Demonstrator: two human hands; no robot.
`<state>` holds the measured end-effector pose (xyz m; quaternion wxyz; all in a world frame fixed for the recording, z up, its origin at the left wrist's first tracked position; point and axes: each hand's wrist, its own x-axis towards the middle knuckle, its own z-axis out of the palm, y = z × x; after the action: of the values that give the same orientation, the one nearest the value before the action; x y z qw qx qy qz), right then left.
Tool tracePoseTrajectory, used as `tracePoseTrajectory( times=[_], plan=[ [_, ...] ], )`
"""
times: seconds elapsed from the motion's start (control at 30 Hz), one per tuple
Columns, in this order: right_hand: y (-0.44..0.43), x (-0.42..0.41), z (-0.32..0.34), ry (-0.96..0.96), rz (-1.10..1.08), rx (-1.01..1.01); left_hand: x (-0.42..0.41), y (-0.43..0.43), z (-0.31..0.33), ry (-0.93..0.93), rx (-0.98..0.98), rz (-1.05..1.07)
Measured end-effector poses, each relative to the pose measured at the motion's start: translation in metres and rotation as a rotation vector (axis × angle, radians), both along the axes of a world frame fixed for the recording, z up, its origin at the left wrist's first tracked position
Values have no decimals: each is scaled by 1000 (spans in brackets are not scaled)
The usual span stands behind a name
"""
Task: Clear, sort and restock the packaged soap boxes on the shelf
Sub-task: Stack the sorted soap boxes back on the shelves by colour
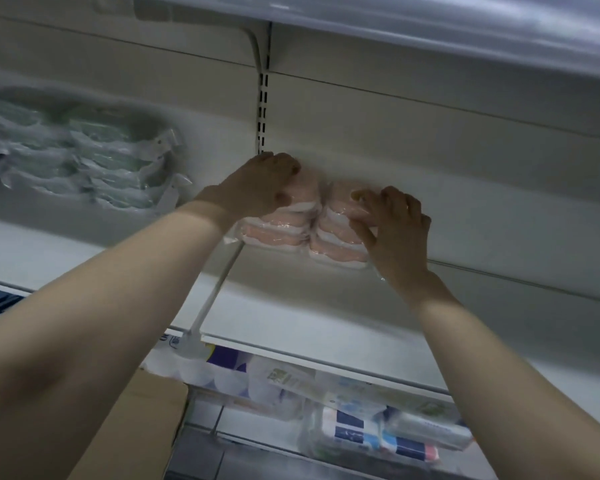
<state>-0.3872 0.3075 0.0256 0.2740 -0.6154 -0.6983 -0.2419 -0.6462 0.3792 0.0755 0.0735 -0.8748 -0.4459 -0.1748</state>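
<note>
Both forearms (pixel 118 323) extended to the shelf (pixel 326 306); left hand (pixel 267 183) gripped the left soap stack (pixel 278 233), right hand (pixel 395 230) gripped the right soap stack (pixel 333 247).

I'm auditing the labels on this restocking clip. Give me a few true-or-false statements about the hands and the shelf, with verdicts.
1. The left stack and right stack of pink wrapped packs stand side by side on the shelf. True.
2. Only one hand touches the packs. False: the left hand holds the left stack and the right hand holds the right stack.
3. The pale green packs lie to the right of the pink stacks. False: they lie to the left.
4. A cardboard box shows below the shelf at lower left. True.
</note>
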Motion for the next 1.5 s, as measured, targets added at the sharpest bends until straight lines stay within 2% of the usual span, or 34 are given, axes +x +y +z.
tracePoseTrajectory(
  times=[0.07,0.17,0.33,0.43,0.57,0.73,0.97,1.07,1.13,1.23,1.5],
  plan=[
    [-2,1,-3,7,20,-29,2,8,-12,20,94,-22],
    [0,5,-10,17,106,-75,8,3,-23,-110,263,62],
    [11,4,-15,29,184,-59,18,-9,-37,-157,349,89],
    [19,-1,-16,9,162,-74,13,-9,-40,-122,399,62],
    [18,-4,-15,-44,79,-92,8,-15,-42,-50,367,83],
    [7,-7,-9,-135,-28,-99,4,-30,-45,-89,357,47],
    [-25,-12,-5,-177,2,-38,2,-65,-49,-101,281,-6],
    [-47,-13,-5,-206,-3,-25,3,-90,-49,-131,304,-51],
    [-68,-12,-6,-234,-20,-9,6,-110,-50,-135,333,-82],
    [-109,-9,-5,-271,-48,-13,13,-140,-51,-125,271,-105],
    [-247,27,-31,-251,-198,-111,60,-226,-86,-176,203,-308]
  ],
)
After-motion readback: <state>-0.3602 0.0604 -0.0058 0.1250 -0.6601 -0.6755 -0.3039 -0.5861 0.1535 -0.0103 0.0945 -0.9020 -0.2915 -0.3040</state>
